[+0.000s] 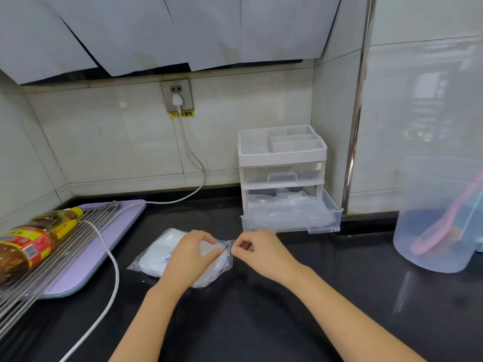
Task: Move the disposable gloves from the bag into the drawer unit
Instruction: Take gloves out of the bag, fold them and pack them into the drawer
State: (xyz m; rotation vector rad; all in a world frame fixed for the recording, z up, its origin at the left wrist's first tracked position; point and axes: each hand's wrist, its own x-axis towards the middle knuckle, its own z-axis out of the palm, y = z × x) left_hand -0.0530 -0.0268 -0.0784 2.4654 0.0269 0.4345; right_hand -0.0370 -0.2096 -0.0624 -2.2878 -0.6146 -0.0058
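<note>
A clear plastic bag (156,253) stuffed with white disposable gloves lies on the black counter (261,322). My left hand (190,254) rests on the bag and pinches the plastic near its open end. My right hand (257,248) pinches the bag's edge just to the right. Behind them stands a white drawer unit (282,155). Its lower clear drawer (292,218) is pulled out and holds crumpled clear gloves. The upper drawer is shut.
A purple board (86,257) with a metal rack and an oil bottle (34,241) sits at the left. A white cable (112,270) runs from the wall socket across the counter. A translucent jug (439,220) holding a pink utensil stands at the right.
</note>
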